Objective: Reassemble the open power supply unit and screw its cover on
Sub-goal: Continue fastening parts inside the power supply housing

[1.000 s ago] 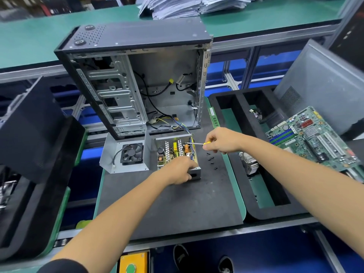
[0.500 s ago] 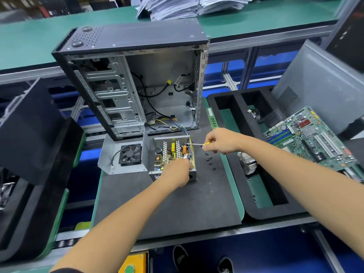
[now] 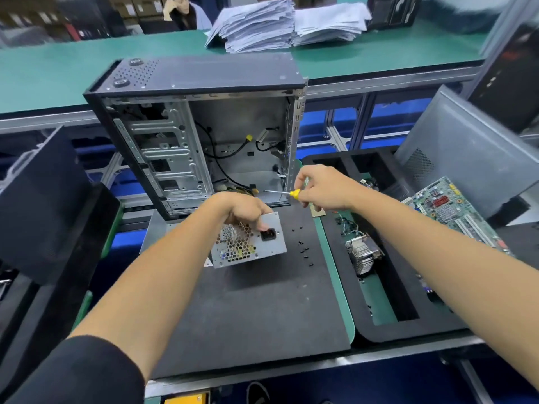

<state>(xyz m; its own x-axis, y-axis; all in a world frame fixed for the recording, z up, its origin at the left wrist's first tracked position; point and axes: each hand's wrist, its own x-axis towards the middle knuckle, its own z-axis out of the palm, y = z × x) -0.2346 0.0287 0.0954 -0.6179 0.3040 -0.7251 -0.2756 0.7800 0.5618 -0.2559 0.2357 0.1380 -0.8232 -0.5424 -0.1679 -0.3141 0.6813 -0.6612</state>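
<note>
My left hand (image 3: 243, 209) grips the grey power supply unit (image 3: 248, 243) from above and holds it tipped up over the dark mat, so its honeycomb grille and black power socket face me. My right hand (image 3: 323, 189) holds a small yellow-handled screwdriver (image 3: 284, 193), its shaft pointing left above the unit. Several small black screws (image 3: 304, 249) lie on the mat just right of the unit. The unit's cover with the fan is mostly hidden behind my left arm.
An open computer case (image 3: 198, 135) stands upright behind the unit. A black foam tray (image 3: 379, 322) on the right holds a heatsink (image 3: 363, 253); a motherboard (image 3: 455, 211) and a grey side panel (image 3: 472, 158) lie farther right. Paper stacks (image 3: 280, 24) sit on the far bench.
My left hand has lifted and tilted the power supply unit, turning its grille side toward me. My right hand rose with the screwdriver. The camera moved closer.
</note>
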